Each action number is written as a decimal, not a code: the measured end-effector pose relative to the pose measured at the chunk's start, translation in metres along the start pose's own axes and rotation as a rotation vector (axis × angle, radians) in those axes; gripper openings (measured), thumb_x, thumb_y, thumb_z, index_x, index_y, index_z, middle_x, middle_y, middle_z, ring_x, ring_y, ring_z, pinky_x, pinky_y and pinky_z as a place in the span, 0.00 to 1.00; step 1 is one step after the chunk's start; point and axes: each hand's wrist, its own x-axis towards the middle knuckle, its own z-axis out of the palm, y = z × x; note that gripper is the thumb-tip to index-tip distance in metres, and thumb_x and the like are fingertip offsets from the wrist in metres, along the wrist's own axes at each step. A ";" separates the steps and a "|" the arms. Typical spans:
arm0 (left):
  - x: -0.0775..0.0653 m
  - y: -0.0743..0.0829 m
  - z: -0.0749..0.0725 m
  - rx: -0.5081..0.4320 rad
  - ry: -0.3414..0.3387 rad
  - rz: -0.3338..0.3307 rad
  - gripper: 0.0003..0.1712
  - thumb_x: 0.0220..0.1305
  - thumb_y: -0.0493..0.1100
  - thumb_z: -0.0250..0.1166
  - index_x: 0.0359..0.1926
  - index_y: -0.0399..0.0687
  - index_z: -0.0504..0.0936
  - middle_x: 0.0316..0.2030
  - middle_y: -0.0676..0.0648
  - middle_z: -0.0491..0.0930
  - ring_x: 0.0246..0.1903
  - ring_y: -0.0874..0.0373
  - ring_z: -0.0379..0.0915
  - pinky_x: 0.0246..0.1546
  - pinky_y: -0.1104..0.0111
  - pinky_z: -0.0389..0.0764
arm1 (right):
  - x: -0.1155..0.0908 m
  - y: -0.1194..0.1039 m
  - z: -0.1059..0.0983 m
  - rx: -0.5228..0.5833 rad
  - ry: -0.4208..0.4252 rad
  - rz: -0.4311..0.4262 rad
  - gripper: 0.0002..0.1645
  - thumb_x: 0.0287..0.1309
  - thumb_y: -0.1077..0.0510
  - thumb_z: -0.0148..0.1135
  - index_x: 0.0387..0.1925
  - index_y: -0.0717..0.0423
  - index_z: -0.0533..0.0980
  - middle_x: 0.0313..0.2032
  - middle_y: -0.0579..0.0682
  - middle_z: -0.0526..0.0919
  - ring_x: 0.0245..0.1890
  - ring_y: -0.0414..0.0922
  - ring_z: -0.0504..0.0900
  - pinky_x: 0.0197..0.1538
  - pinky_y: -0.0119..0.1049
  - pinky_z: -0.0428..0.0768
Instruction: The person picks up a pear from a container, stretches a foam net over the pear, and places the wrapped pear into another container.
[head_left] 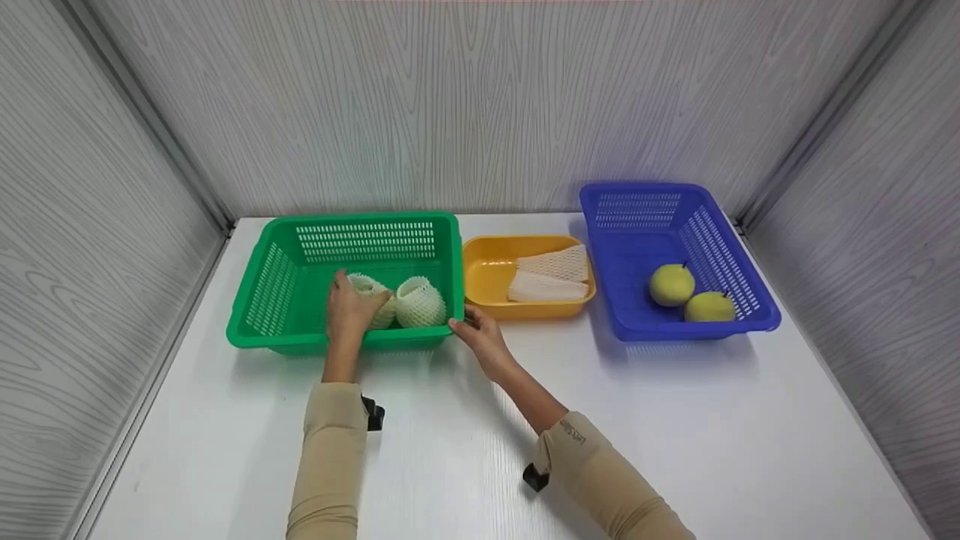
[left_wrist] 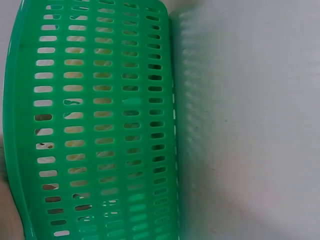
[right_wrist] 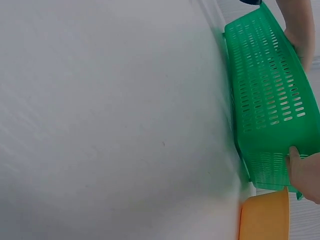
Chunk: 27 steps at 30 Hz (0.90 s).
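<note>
In the head view, my left hand (head_left: pixel 349 304) reaches over the front rim of a green basket (head_left: pixel 281 340) and holds a pear in a white foam net (head_left: pixel 384 315). A second netted pear (head_left: pixel 420 304) sits just right of it in the basket. My right hand (head_left: pixel 484 341) grips the basket's front right corner, thumb on the near side. The right wrist view shows that right hand (right_wrist: pixel 306 175) against the basket's slotted wall (right_wrist: pixel 272 80). Only the slotted wall (left_wrist: pixel 105 107) and a bit of the left hand (left_wrist: pixel 9 217) show in the left wrist view.
A yellow tray (head_left: pixel 487 274) with white foam nets (head_left: pixel 551 277) stands right of the green basket. Farther right, a blue basket (head_left: pixel 626 259) holds two bare pears, one (head_left: pixel 671 285) behind the other (head_left: pixel 710 307). Panelled walls (head_left: pixel 420 105) enclose the white table (head_left: pixel 450 450).
</note>
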 end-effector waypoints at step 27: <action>-0.017 0.003 0.012 -0.410 0.672 0.551 0.02 0.59 0.33 0.62 0.31 0.37 0.78 0.31 0.41 0.76 0.38 0.47 0.70 0.40 0.55 0.70 | -0.009 -0.019 -0.027 -0.141 0.061 -0.150 0.24 0.63 0.60 0.54 0.57 0.71 0.65 0.55 0.63 0.70 0.55 0.54 0.69 0.56 0.42 0.68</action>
